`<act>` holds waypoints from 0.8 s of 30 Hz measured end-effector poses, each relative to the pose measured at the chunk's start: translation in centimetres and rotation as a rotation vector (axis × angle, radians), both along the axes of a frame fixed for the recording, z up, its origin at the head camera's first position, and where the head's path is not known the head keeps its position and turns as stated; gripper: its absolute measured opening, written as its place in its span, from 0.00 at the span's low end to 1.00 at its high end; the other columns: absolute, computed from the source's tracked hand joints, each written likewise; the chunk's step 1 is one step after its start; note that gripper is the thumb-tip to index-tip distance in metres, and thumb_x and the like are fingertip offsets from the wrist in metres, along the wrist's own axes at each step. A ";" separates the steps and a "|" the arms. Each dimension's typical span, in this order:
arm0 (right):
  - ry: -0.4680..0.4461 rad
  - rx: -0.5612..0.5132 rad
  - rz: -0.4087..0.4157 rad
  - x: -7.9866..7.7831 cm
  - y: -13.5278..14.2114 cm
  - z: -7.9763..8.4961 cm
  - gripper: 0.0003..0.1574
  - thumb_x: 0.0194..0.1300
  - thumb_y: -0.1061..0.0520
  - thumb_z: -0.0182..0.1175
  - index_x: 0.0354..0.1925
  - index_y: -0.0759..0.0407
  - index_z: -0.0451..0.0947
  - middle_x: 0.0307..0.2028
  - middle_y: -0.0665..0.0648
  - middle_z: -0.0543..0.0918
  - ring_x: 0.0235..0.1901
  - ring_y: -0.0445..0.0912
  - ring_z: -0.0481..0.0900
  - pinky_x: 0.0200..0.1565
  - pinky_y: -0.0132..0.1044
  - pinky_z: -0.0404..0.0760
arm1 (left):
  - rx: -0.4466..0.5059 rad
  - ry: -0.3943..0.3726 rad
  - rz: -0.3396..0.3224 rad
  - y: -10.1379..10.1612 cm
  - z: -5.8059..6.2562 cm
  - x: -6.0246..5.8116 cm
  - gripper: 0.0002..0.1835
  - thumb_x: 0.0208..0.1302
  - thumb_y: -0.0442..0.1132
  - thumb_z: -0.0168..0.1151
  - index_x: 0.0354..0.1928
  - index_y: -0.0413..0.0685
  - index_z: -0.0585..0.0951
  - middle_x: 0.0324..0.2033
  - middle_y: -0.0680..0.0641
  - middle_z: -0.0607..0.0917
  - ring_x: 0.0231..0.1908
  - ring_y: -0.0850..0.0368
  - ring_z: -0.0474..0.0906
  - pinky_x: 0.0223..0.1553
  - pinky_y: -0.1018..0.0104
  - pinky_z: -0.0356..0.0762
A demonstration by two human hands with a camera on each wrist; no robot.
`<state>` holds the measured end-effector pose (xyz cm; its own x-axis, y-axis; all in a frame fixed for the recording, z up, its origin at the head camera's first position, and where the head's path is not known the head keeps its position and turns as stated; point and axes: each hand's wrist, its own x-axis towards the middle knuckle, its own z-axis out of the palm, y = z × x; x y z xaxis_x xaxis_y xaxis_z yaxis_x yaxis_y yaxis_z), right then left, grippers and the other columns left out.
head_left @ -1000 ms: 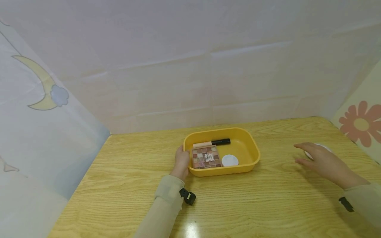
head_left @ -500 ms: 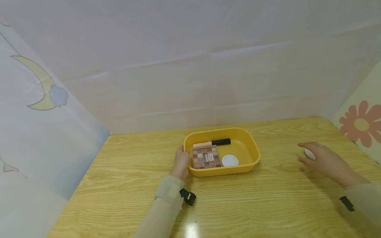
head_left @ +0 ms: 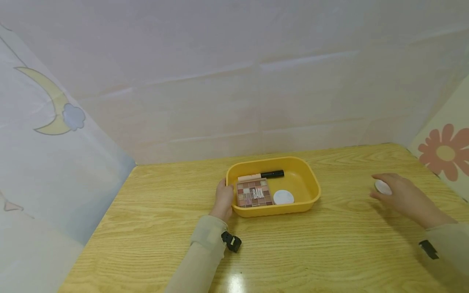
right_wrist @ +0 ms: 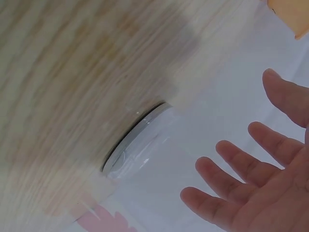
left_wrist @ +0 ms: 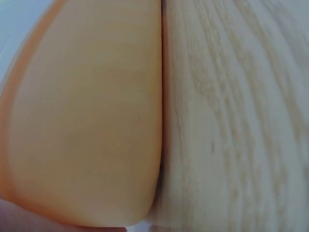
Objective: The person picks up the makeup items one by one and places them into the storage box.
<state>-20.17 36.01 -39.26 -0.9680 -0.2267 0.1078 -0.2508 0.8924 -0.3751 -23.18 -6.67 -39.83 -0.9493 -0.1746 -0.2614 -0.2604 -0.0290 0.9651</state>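
My left hand grips the left end of a yellow plastic tray; the wrist view is filled by the tray's outer wall. Inside lie a makeup palette with "BACK" printed on it, a round white compact-like case and a black-and-pink tube. At the right, my right hand hovers by a second round white thing, low and disc-shaped. In the right wrist view the fingers are spread, apart from this disc, which lies on the table.
The wood-grain table runs back to a pale fabric backdrop. More printed cloth hangs at the left, with a moon, and at the right, with a red flower. Part of the tray's right side has bare floor.
My right hand has shifted slightly to the right, and the round white thing now shows between its thumb and index finger. The left hand and tray stay where they were.
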 end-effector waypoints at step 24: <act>-0.066 0.055 -0.021 -0.8 1.9 -0.5 0.40 0.67 0.53 0.61 0.57 0.88 0.61 0.53 0.90 0.62 0.49 0.82 0.62 0.47 0.73 0.67 | -0.010 -0.003 0.001 0.0 0.1 0.2 0.26 0.74 0.29 0.38 0.72 0.32 0.56 0.69 0.33 0.61 0.69 0.38 0.54 0.69 0.44 0.54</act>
<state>-20.98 37.88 -39.76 -0.9772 -0.2101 0.0313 -0.2081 0.9169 -0.3406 -23.01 -6.64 -39.73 -0.9483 -0.1787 -0.2624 -0.2632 -0.0193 0.9645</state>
